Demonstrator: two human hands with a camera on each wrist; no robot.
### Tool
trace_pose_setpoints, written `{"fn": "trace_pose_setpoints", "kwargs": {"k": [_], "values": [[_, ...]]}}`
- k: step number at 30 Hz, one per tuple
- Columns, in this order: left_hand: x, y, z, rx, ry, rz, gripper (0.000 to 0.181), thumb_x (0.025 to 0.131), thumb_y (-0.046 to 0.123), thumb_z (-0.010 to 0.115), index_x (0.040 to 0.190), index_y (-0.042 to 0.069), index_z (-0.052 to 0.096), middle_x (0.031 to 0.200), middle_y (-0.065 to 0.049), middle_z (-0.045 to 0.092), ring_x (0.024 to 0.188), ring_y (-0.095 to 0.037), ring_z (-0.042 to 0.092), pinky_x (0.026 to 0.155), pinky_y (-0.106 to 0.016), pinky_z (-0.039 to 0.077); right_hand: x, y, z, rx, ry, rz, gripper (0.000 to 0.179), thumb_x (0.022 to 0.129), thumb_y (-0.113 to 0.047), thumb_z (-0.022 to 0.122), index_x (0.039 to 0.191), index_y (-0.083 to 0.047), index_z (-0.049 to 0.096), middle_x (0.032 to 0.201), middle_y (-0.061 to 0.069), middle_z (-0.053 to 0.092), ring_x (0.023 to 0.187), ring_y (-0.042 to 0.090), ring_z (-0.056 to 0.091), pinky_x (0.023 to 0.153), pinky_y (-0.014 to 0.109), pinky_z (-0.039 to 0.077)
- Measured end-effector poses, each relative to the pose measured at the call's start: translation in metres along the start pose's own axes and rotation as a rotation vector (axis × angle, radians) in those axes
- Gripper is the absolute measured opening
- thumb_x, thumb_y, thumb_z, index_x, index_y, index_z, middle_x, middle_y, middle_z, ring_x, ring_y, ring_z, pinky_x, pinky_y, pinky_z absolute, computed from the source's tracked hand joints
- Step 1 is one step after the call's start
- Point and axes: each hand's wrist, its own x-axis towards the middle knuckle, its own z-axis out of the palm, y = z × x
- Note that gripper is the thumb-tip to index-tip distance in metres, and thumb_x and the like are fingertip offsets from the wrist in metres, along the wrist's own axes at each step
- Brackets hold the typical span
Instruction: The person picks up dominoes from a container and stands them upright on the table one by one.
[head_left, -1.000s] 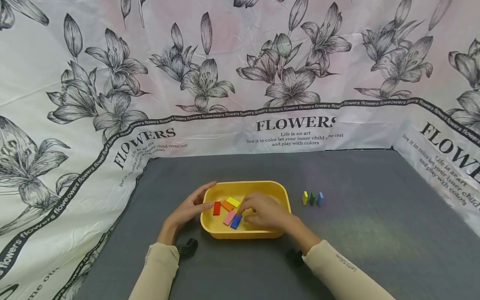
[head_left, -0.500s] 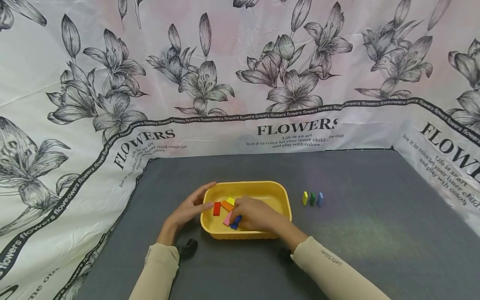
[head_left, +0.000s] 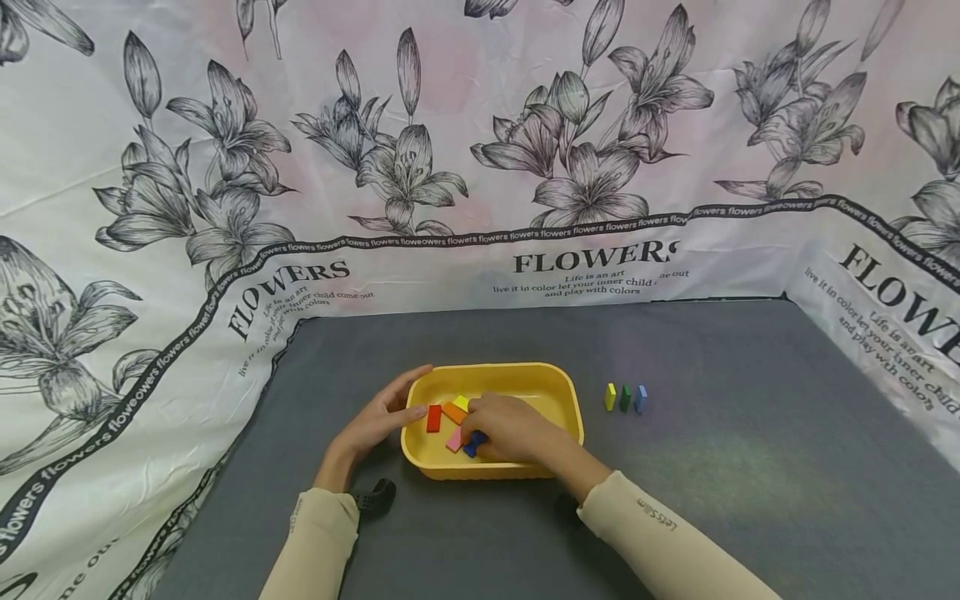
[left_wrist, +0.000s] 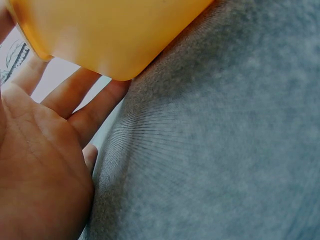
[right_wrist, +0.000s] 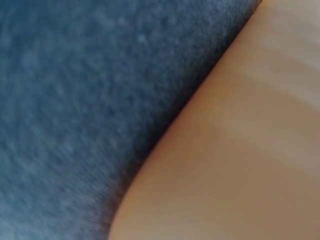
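Observation:
My left hand (head_left: 375, 418) holds the left end of a yellow plastic tray (head_left: 562, 392), thumb over the rim and fingers along the outside. In the left wrist view these fingers (left_wrist: 95, 107) lie against the tray's outer wall. Inside the tray, my right hand (head_left: 517, 429) pinches a blue block (head_left: 471, 449), partly hidden by the fingers. Around it lie a pink block (head_left: 453, 440), an orange block (head_left: 453, 412), a red block (head_left: 433, 418) and a partly covered yellow block (head_left: 461, 402). The right wrist view shows only blurred skin and grey cloth.
Right of the tray, a yellow block (head_left: 611, 397), a green block (head_left: 625, 397) and a light blue block (head_left: 641, 398) stand upright in a row. Grey cloth (head_left: 720, 467) covers the table. A flower-printed curtain (head_left: 450, 183) rises behind and along the sides.
My right hand has moved left and down to the blue block and closed its fingers on it. The block has shifted slightly. My left hand stays on the tray.

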Motion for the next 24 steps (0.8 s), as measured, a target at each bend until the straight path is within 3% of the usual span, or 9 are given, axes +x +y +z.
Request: {"fn": "trace_pose_setpoints", "kwargs": {"k": [11, 18, 24], "values": [[-0.0001, -0.0014, -0.0004, 0.005, -0.004, 0.007, 0.069, 0.097, 0.031, 0.067, 0.157, 0.036, 0.034, 0.166, 0.0, 0.033, 0.147, -0.032, 0.04, 0.12, -0.056, 0.035, 0.002, -0.0026, -0.0054, -0.072, -0.086, 0.001, 0.018, 0.092, -0.025, 0.077, 0.11, -0.026, 0.079, 0.095, -0.007, 0.066, 0.081, 0.008, 0.051, 0.079, 0.021, 0.049], [-0.0016, -0.0019, 0.0004, 0.02, 0.01, 0.01, 0.07, 0.096, 0.034, 0.068, 0.157, 0.038, 0.034, 0.166, 0.003, 0.032, 0.148, -0.03, 0.04, 0.121, -0.054, 0.035, 0.0036, -0.0031, -0.0048, -0.095, -0.095, -0.011, 0.021, 0.093, -0.025, 0.075, 0.113, -0.027, 0.079, 0.094, -0.007, 0.068, 0.081, 0.01, 0.051, 0.078, 0.022, 0.049], [-0.0014, -0.0019, 0.0013, 0.031, 0.016, 0.004, 0.07, 0.096, 0.033, 0.068, 0.157, 0.039, 0.033, 0.165, 0.003, 0.033, 0.147, -0.03, 0.041, 0.12, -0.054, 0.036, 0.0007, -0.003, -0.0065, -0.047, -0.08, 0.009, 0.021, 0.091, -0.025, 0.076, 0.113, -0.025, 0.078, 0.099, -0.006, 0.072, 0.083, 0.01, 0.054, 0.085, 0.024, 0.052]]}}
